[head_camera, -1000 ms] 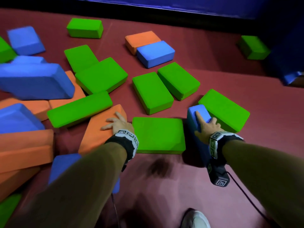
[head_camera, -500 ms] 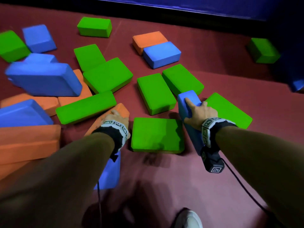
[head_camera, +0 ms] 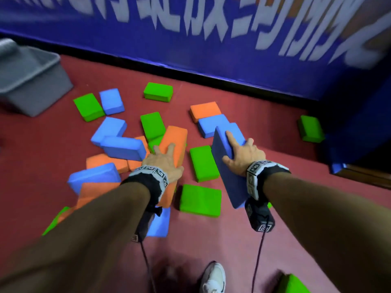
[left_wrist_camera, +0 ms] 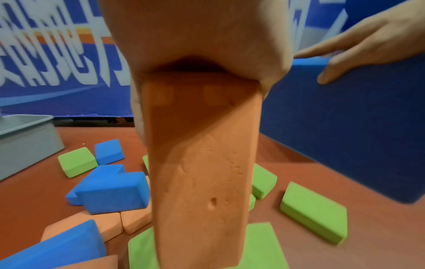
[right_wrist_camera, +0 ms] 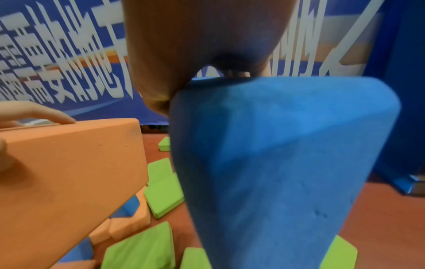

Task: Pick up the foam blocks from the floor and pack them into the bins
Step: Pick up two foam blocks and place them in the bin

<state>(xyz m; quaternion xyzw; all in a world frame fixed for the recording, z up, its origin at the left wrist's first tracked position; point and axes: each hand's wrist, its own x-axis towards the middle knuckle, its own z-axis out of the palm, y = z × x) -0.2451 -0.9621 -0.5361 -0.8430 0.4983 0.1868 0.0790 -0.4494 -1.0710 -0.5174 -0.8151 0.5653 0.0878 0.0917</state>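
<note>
Both blocks now off floor (head_camera: 275,240); half second ago they only tilted up from it. Left hand (head_camera: 163,163) grips orange block (head_camera: 172,157), fingers over top edge, thumb on side. Right hand (head_camera: 243,155) grips blue block (head_camera: 227,166) same way, held on edge. Pick-up step seems done; carry to grey bin (head_camera: 31,81), far left of orange block, comes next. Bin cut by frame edge, inside not visible. Wall text blurred. Many blocks remain on floor.

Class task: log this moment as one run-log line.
left hand: holds orange block | right hand: holds blue block | grey bin: far left
</note>
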